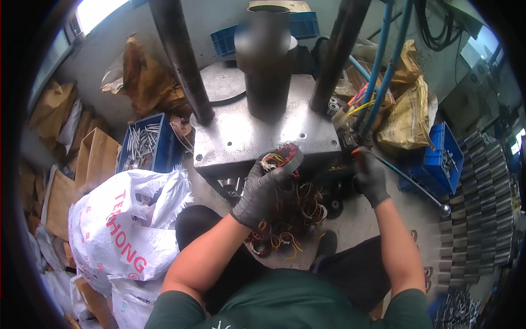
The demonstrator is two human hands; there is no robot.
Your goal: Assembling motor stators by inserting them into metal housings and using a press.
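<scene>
My left hand [257, 192], in a dark grey glove, is closed around a motor stator [294, 160]. Red windings and yellow and white wires show inside its grey metal ring, which is held tilted above the press table's front edge. On the right, my gloved right hand [371, 180] is blurred, its fingers curled at a small orange-tipped thing [357, 150] whose kind I cannot make out. Close behind this hand a metal lever with a ball knob [445, 210] slants down to the right. Several more wired stators [285, 241] lie low between my legs.
Ahead stands a press with a steel table [230, 151], a thick central ram [267, 88] and two posts. A blue bin of metal shafts [143, 143] and a white sack [123, 230] are at left. Stacked metal cores [482, 203] and another blue bin [446, 159] stand at right.
</scene>
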